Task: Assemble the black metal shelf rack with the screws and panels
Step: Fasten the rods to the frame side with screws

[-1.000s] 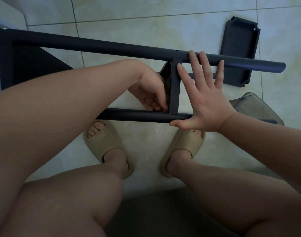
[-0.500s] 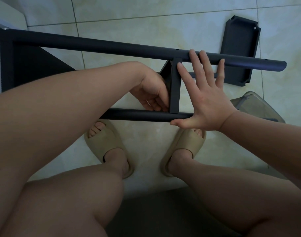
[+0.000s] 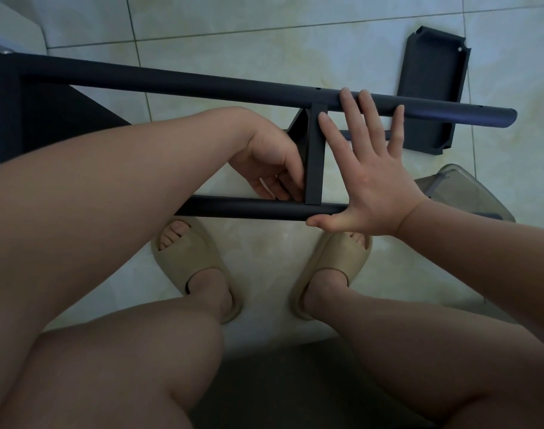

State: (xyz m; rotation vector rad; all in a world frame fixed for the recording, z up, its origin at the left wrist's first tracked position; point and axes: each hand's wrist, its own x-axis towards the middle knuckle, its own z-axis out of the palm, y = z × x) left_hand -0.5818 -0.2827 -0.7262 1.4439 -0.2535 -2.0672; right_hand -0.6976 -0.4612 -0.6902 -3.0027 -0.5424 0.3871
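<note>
Change over the last second: almost none. The right hand (image 3: pixel 372 181) stays flat on the rack, the left hand (image 3: pixel 270 162) has crept slightly toward the near joint, and the frame is unmoved.

Nearest, past the knees: two beige slippers (image 3: pixel 187 258) on the tile floor (image 3: pixel 264 32). Just beyond them the near tube (image 3: pixel 249 209) runs left to right. The right hand is spread with fingers straight. Its thumb lies against the near tube, its fingertips reach the far tube (image 3: pixel 202 85), and its palm lies just right of the cross panel (image 3: pixel 314 156) that spans the two. The left hand is curled at that panel's left face by the near joint. I cannot tell whether it pinches a screw.

Handling, as I judge it: painted steel, stiff, moderately heavy, smooth and likely slippery. The long tubes will lever on any loose joint. Best hold is on a tube close to a joint, not on the thin panel edge.

Room: a clear container (image 3: pixel 459 193) sits just right of the rack. A loose panel (image 3: pixel 431 91) lies behind the far tube's right end. An end panel (image 3: pixel 7 113) closes the left side, with open tile farther out.
</note>
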